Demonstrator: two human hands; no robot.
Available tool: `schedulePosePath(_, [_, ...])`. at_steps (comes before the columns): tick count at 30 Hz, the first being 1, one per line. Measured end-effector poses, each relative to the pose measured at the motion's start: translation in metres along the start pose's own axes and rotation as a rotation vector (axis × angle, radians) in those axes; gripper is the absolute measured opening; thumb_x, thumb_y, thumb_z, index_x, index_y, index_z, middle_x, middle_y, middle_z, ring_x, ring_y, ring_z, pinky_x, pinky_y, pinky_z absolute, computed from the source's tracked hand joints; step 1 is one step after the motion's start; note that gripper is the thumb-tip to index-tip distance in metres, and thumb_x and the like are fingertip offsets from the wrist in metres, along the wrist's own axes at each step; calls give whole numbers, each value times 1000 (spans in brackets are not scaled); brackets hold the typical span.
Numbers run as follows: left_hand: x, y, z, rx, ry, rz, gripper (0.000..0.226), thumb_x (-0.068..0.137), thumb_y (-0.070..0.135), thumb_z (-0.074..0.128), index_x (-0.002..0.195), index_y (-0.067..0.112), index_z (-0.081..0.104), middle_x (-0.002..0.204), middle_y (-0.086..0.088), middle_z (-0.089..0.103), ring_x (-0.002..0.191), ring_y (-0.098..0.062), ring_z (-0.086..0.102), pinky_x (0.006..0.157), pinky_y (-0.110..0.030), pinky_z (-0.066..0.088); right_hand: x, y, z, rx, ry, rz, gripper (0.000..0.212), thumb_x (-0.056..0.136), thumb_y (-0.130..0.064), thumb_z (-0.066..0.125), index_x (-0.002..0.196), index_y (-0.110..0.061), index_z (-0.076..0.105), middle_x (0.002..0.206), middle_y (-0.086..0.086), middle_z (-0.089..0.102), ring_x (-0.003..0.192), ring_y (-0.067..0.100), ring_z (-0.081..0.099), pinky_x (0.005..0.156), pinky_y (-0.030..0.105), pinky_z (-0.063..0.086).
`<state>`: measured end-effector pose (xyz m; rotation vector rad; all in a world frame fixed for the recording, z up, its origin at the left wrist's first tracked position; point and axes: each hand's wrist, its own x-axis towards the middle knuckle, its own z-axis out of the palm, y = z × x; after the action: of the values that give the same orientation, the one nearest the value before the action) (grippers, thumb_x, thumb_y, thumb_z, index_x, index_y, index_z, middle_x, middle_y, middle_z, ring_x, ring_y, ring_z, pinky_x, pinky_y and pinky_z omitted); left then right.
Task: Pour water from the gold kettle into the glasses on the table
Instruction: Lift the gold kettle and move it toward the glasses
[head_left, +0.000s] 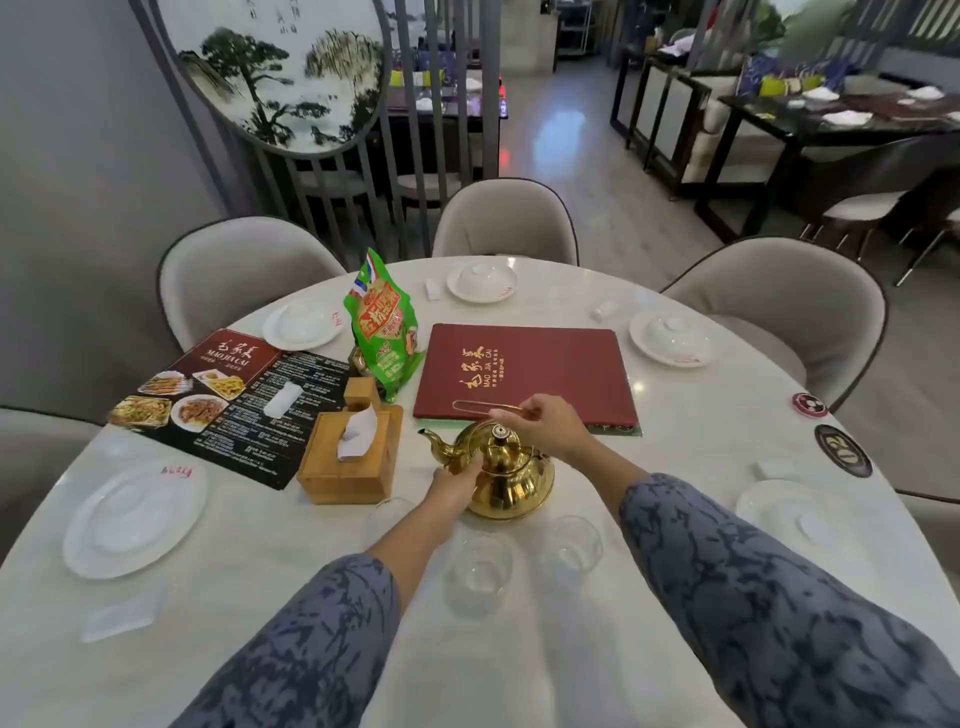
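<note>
Round white marble-patterned table (675, 467) in a restaurant dining room, ringed by grey upholstered chairs (506, 221); a slatted screen with a circular ink landscape panel (280, 73) stands behind, and dark set tables fill the room to the right. On the surface: white plates with covered bowls at each place, a red menu folder (524, 369), an open photo menu (228, 400), a green snack bag (384, 327) and a wooden tissue box (353, 452). The gold kettle (498, 473) sits upright on the table near its front centre, spout pointing left. Three empty clear glasses stand just in front of it: one (478, 571) centre, one (571, 545) to the right, one (387, 517) partly hidden behind the left forearm. Left hand (460, 480), fingers curled, presses against the kettle's left side below the spout. Right hand (545, 421), fingers closed narrowly, pinches the thin raised wire handle (478, 405) above the lid. Both sleeves are blue-grey patterned.
</note>
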<state>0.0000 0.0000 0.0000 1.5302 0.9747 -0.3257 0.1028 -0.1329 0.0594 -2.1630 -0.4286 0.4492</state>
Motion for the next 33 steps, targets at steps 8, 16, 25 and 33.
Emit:
schedulePosePath(8, [20,-1,8,-152,10,-58,111,72,79,53,152,11,19,152,-10,42,134,-32,44,109,-46,42,16,3,3,239,-23,84,47,71,-52,81,66,-14,54,61,1,53,54,11,46,62,29,45])
schedulePosePath(16, [39,-3,10,-290,-1,-37,101,64,75,61,143,15,40,135,-9,59,119,-31,58,96,-48,54,15,4,9,341,41,129,46,68,-46,86,69,-12,54,60,1,51,52,10,45,61,27,46])
schedulePosePath(25, [-12,32,7,-275,14,86,89,80,65,62,144,10,32,144,-10,49,127,-31,50,100,-47,49,-5,-35,-32,374,108,82,48,67,-48,85,60,-16,50,54,-3,48,53,13,42,66,29,46])
schedulePosePath(33, [-72,63,10,-420,-97,191,97,76,57,73,151,28,19,151,-5,39,131,-32,46,101,-59,46,-55,-89,-87,360,212,56,47,66,-54,84,67,-16,55,86,15,76,85,26,75,84,45,58])
